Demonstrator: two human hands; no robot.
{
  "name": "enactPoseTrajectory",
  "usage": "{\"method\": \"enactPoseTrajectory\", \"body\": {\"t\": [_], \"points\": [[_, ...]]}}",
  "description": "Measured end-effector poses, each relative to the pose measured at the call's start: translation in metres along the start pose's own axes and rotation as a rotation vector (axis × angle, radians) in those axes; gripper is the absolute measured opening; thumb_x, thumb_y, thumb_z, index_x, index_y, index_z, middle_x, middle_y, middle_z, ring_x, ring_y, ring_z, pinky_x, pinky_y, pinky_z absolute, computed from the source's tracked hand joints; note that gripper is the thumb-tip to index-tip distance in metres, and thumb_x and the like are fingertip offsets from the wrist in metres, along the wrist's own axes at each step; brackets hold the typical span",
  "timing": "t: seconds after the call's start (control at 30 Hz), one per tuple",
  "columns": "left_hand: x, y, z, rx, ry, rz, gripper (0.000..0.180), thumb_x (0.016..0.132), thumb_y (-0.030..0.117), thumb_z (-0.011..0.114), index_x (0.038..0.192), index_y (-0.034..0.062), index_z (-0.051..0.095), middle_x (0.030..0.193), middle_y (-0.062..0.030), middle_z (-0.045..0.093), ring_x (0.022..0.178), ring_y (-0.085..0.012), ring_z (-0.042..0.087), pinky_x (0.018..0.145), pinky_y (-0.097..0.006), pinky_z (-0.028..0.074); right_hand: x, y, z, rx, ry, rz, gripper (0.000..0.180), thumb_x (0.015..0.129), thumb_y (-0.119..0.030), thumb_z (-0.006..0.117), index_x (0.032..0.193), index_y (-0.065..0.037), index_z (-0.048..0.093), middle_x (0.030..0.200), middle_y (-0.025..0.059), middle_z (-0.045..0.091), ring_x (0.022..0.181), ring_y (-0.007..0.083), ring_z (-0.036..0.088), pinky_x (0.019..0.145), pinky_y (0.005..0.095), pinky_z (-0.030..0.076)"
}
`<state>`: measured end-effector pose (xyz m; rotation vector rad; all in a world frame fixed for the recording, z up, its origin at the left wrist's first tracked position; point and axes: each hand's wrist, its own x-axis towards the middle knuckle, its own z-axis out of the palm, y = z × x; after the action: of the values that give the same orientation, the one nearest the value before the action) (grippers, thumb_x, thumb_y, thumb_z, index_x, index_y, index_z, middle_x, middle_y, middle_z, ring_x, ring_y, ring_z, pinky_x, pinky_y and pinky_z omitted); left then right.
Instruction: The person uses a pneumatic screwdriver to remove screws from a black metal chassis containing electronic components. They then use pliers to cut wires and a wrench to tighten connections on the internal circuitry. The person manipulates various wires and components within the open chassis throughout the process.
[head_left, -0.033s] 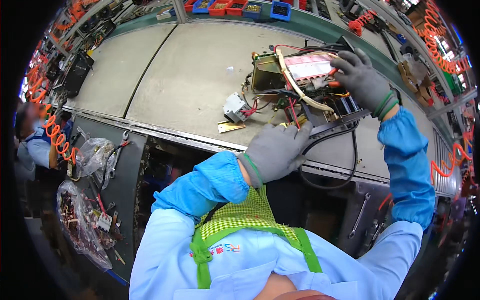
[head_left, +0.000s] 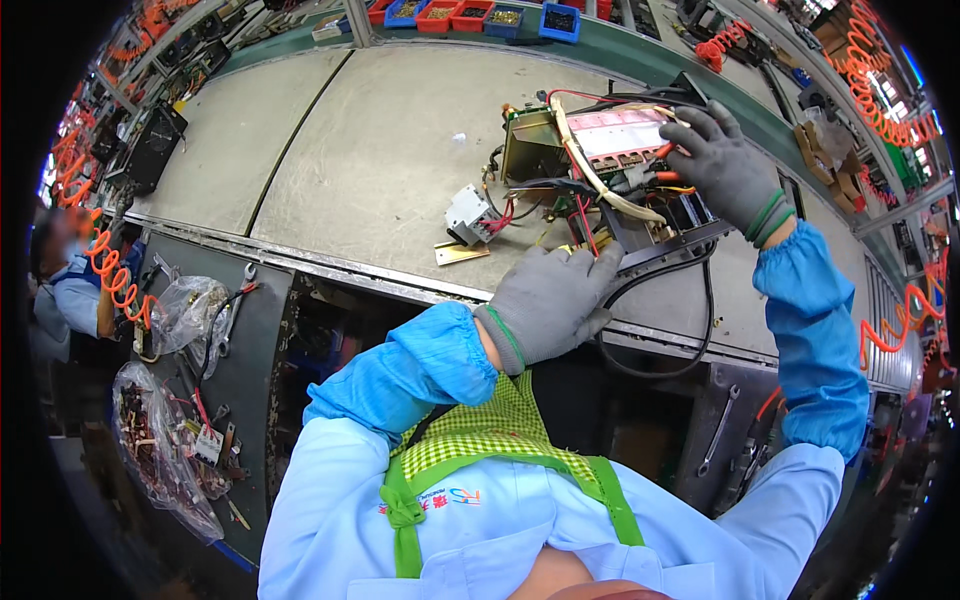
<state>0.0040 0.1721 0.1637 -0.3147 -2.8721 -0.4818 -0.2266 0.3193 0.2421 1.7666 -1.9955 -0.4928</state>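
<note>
An opened electrical unit (head_left: 590,150) lies on the bench, with a metal side plate, a pink-and-white block, circuit parts and bundled wires. My left hand (head_left: 548,305), grey-gloved, rests with fingers stretched out against the unit's near edge. At the unit's right side my right hand (head_left: 728,170), also gloved, has its fingers bent around a small orange piece (head_left: 664,150); its kind is hard to make out. A second orange part (head_left: 668,176) sits just below those fingers. A white circuit breaker (head_left: 470,215) hangs on red wires left of the unit, beside a brass-coloured metal strip (head_left: 462,254).
A black cable (head_left: 665,375) loops over the bench's near edge. Small parts bins (head_left: 560,22) line the far side. At left, a dark side table (head_left: 255,345) carries wrenches and plastic bags of parts. Another person (head_left: 75,290) is at far left. A wrench (head_left: 720,430) lies at lower right.
My right hand has shifted very slightly left, and the unit's right side seems to have moved a little with it. My left hand stays in place.
</note>
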Motion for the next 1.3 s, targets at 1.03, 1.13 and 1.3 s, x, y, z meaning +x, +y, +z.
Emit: {"method": "enactPoseTrajectory", "body": {"t": [1.03, 1.13, 1.3], "points": [[-0.003, -0.004, 0.004, -0.043, -0.003, -0.008, 0.055, 0.083, 0.032, 0.062, 0.126, 0.0022, 0.044, 0.097, -0.0171, 0.06, 0.081, -0.0332, 0.063, 0.068, -0.044, 0.051, 0.044, -0.076, -0.043, -0.781, -0.152, -0.066, 0.048, 0.078, -0.011, 0.057, 0.126, -0.009, 0.05, 0.119, 0.0029, 0.052, 0.125, 0.0202, 0.044, 0.119, 0.0464, 0.011], [-0.004, -0.001, -0.001, -0.053, -0.029, -0.021, 0.057, 0.083, 0.031, 0.063, 0.127, 0.0022, 0.043, 0.098, -0.0174, 0.06, 0.083, -0.0336, 0.064, 0.069, -0.044, 0.051, 0.041, -0.081, -0.036, -0.83, -0.196, -0.049, 0.049, 0.078, -0.011, 0.056, 0.127, -0.01, 0.049, 0.122, 0.0039, 0.052, 0.126, 0.0207, 0.043, 0.119, 0.0461, 0.013], [-0.005, -0.003, 0.0, -0.066, 0.003, -0.003, 0.057, 0.081, 0.03, 0.064, 0.126, 0.0023, 0.044, 0.097, -0.0176, 0.061, 0.083, -0.0338, 0.064, 0.07, -0.044, 0.051, 0.044, -0.085, -0.038, -0.927, -0.208, -0.098, 0.054, 0.076, -0.013, 0.053, 0.127, 0.001, 0.049, 0.127, 0.0104, 0.048, 0.127, 0.0245, 0.04, 0.119, 0.0452, 0.015]]}}
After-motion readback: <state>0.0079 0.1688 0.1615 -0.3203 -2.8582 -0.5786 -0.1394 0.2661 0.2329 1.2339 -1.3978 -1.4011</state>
